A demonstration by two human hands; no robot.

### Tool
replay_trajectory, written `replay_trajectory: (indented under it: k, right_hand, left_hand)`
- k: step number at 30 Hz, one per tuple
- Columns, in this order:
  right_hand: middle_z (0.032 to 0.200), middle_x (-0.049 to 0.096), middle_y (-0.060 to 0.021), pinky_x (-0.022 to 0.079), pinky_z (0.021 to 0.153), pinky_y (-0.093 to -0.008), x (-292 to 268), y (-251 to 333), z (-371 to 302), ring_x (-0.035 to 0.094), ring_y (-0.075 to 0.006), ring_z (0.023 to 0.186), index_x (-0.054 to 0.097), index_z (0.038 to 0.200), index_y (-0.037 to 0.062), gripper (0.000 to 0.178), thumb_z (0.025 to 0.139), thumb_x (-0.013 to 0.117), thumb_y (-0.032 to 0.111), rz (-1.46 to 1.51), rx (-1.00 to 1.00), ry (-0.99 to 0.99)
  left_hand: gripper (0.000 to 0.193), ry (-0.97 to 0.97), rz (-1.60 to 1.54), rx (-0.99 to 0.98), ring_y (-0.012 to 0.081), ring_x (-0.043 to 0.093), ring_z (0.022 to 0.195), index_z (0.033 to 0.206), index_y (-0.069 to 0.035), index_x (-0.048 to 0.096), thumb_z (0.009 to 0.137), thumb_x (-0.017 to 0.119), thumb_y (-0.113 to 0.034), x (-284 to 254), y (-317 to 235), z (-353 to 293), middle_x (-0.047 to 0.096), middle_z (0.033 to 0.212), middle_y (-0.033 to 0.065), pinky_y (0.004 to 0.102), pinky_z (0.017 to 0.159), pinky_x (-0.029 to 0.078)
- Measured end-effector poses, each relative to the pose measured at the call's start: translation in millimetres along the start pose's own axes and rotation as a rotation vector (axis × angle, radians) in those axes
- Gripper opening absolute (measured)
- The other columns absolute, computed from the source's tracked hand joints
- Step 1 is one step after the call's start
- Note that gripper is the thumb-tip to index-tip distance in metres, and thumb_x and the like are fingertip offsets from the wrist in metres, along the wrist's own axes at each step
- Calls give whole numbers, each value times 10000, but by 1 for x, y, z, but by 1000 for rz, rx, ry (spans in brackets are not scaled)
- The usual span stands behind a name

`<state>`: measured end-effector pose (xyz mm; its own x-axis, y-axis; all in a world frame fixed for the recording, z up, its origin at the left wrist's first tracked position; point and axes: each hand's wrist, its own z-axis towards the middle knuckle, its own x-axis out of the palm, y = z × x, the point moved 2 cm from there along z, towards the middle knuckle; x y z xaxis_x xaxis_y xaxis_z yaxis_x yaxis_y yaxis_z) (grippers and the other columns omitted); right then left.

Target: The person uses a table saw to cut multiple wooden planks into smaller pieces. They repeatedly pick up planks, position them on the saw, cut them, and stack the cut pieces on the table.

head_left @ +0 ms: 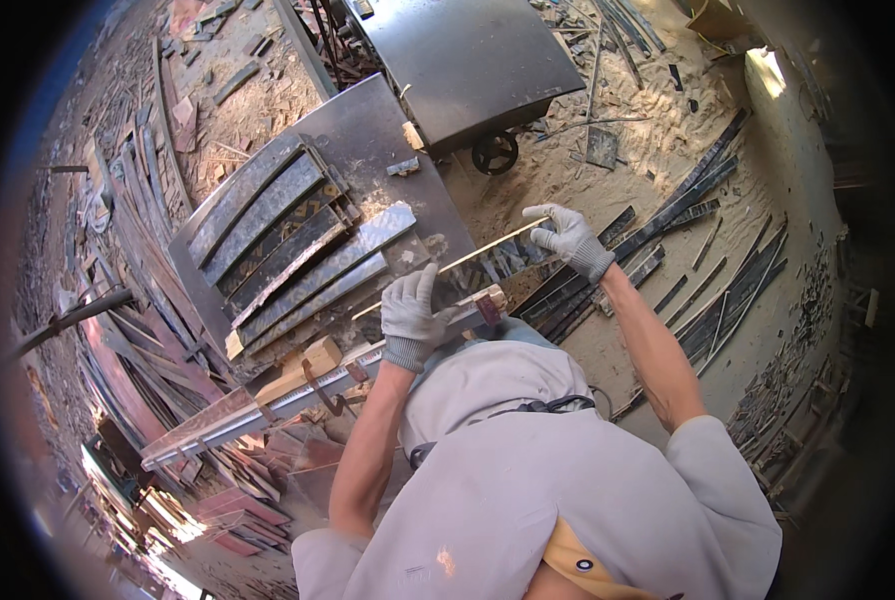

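Fingers (540,211) of the extended right hand (574,242) pinch a strip (492,246)

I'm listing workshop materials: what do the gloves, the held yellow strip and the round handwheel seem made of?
Gloves: matte grey knit fabric, judging by the ribbed cuffs. Yellow strip: probably bare wood, from its pale, dull surface. Handwheel: dark, perhaps metal; plastic remains possible.

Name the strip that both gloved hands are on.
The long, thin strip with the pale yellow edge, spanning the left hand and the right hand; the wider strips lying on the metal table have no hand on them.
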<state>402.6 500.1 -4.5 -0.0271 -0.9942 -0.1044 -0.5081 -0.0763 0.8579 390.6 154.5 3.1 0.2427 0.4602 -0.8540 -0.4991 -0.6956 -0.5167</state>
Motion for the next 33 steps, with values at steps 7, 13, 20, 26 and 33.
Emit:
replay_trajectory:
  k: [7,13,20,26,33]
  right_hand:
    - [1017,737,-9,560,750,-282,-67,-88,38,650,-85,864,735,1317,19,315,1010,729,90,-52,47,54]
    - [973,731,-71,559,801,-340,-78,-94,47,669,-152,861,764,1239,52,261,989,707,98,-461,-24,119]
    - [1452,633,-179,481,1153,-493,-55,-59,69,603,-389,1332,652,1456,103,719,806,900,287,-1083,-308,66]
    - [1433,612,-164,437,1170,-487,-46,-31,106,564,-376,1351,578,1486,24,680,850,760,179,-1435,-529,105]
    - [1485,610,-173,456,1176,-484,-43,15,223,560,-365,1398,543,1560,27,689,900,691,159,-1499,-611,51]
  left_hand:
    - [1335,211,200,-237,369,398,1565,1638,-38,407,630,873,-780,36,9,-46,457,1659,181,572,1296,283]
    - [1489,411,233,-210,427,177,1668,1704,-37,271,581,880,-802,71,-5,-35,232,1788,226,669,1328,130]
    - [1189,369,226,-209,408,317,1599,1623,-32,434,735,847,-707,40,28,3,398,1680,232,570,1309,233]
    - [1022,130,174,-61,425,453,1503,1519,-33,525,725,873,-575,27,55,50,500,1586,241,578,1238,357]
    - [1027,180,176,-109,434,402,1558,1557,-55,528,736,877,-563,1,122,153,453,1651,246,548,1285,320]
